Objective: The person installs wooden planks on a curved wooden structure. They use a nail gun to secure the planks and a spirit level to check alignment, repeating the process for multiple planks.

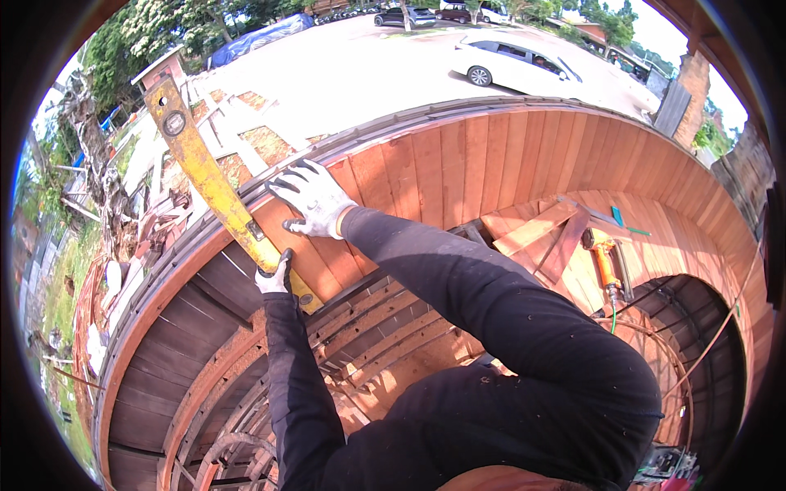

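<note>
Two gloved hands at curved plank wall (434, 176). Yellow spirit level (205, 176) slants in view across wall's left stretch, upper end well beyond rim, lower end beside planking; whether it bears on rim, cannot tell. Left hand (273, 278) wrapped round level near lower end. Right hand (315, 200) splayed wide over wall top, gripping nothing. Level likely stiff, fairly light, yet long: low hold lets top sway. Scuffed paint probably grips well; round vial (173, 123) likely fragile. Best hold: mid-length, by edges.

There are two gloved hands (318, 200), one yellow spirit level (205, 180), one yellow power tool (604, 262) and one blue tarp (260, 39).
</note>
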`<act>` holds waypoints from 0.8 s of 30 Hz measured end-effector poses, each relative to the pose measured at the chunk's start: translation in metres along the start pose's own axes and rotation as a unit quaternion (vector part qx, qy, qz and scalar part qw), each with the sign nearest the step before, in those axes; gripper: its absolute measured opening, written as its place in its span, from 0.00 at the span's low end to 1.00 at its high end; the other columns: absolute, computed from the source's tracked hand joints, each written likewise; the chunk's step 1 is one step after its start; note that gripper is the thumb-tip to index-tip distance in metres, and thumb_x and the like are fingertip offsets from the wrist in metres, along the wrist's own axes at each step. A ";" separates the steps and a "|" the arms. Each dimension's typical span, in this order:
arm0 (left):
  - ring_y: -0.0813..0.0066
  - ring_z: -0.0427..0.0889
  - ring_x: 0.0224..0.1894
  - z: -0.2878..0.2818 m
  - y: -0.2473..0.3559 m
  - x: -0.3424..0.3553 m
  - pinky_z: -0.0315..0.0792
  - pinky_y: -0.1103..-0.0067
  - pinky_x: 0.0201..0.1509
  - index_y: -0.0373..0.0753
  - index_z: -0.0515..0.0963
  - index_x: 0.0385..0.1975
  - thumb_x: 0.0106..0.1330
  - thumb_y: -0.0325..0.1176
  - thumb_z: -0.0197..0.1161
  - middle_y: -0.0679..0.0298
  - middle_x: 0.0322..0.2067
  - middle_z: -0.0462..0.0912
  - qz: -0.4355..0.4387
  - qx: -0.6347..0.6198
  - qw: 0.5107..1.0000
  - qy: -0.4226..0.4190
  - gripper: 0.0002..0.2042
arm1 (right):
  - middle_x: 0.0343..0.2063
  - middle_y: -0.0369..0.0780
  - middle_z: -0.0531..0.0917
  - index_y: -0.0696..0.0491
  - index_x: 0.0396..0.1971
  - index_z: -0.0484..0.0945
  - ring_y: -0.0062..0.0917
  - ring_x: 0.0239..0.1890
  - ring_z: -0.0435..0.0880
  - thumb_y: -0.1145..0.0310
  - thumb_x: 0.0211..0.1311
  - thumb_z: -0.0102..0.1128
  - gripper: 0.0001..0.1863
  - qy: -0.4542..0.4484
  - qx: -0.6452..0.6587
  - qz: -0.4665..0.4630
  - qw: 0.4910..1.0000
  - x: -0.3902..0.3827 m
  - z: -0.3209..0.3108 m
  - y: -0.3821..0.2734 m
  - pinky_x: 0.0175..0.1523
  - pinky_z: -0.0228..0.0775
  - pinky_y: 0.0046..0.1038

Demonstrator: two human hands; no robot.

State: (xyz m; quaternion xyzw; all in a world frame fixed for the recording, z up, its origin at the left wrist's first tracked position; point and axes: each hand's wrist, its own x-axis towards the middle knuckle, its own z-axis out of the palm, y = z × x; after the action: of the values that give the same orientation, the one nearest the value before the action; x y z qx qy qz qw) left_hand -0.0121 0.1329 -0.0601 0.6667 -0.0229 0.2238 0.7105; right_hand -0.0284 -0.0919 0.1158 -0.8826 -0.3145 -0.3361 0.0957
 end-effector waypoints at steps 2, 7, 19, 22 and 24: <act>0.79 0.79 0.33 -0.001 -0.003 0.001 0.76 0.82 0.41 0.30 0.77 0.41 0.49 0.25 0.77 0.66 0.35 0.82 0.004 -0.023 1.000 0.002 0.20 | 0.62 0.44 0.68 0.49 0.65 0.63 0.36 0.67 0.60 0.46 0.57 0.59 0.38 -0.001 -0.009 0.000 1.000 0.000 0.000 -0.001 0.74 0.42 0.43; 0.82 0.77 0.31 0.016 0.021 -0.009 0.73 0.84 0.37 0.33 0.78 0.38 0.48 0.27 0.79 0.69 0.32 0.80 -0.027 -0.038 0.999 -0.001 0.19 | 0.62 0.43 0.68 0.49 0.67 0.62 0.37 0.68 0.59 0.45 0.58 0.58 0.39 -0.012 -0.018 0.008 1.000 -0.004 0.000 0.004 0.74 0.40 0.42; 0.77 0.80 0.34 -0.002 -0.022 0.009 0.76 0.81 0.41 0.30 0.77 0.42 0.52 0.26 0.75 0.63 0.36 0.83 -0.017 -0.050 0.998 -0.024 0.19 | 0.62 0.44 0.68 0.50 0.67 0.61 0.38 0.68 0.59 0.44 0.57 0.58 0.41 -0.006 -0.014 0.001 1.000 -0.004 0.004 0.004 0.74 0.40 0.44; 0.77 0.80 0.33 -0.006 -0.021 0.008 0.76 0.81 0.39 0.30 0.77 0.42 0.52 0.26 0.75 0.63 0.36 0.83 -0.004 -0.065 0.997 -0.032 0.18 | 0.63 0.43 0.68 0.50 0.67 0.61 0.37 0.68 0.59 0.44 0.57 0.59 0.41 -0.012 -0.009 0.000 1.000 -0.003 0.001 0.001 0.74 0.39 0.43; 0.77 0.81 0.33 0.002 -0.012 0.005 0.76 0.81 0.39 0.30 0.77 0.41 0.52 0.26 0.74 0.62 0.36 0.83 -0.018 -0.076 0.996 -0.030 0.18 | 0.63 0.42 0.68 0.50 0.67 0.61 0.36 0.68 0.59 0.43 0.57 0.59 0.42 -0.025 -0.013 0.003 1.000 -0.003 0.000 0.003 0.74 0.39 0.43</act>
State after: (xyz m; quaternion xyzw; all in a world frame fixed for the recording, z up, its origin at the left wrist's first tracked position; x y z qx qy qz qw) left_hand -0.0031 0.1322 -0.0700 0.6177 -0.0490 0.1881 0.7620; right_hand -0.0285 -0.0963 0.1141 -0.8928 -0.3102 -0.3174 0.0772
